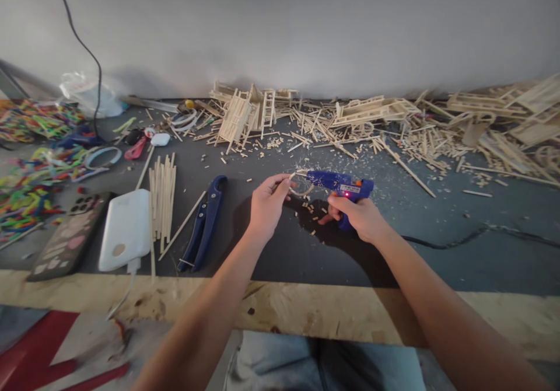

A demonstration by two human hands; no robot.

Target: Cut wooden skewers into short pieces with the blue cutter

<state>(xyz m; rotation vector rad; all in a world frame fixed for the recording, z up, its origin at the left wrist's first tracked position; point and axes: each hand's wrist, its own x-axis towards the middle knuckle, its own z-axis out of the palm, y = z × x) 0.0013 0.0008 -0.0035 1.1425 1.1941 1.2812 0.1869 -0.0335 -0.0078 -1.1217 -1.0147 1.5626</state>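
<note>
Glue gun handle buried in right hand, colored sticks cut by left edge

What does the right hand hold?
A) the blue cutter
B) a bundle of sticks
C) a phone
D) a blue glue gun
D: the right hand grips the blue glue gun, its nozzle pointing at the small piece in the left hand.

We count 2 hands: left hand, right hand. 1 blue glue gun, 1 blue cutter, 1 phone, 1 white power bank, 1 bundle of sticks. Loose wood scraps: too many to count.
</note>
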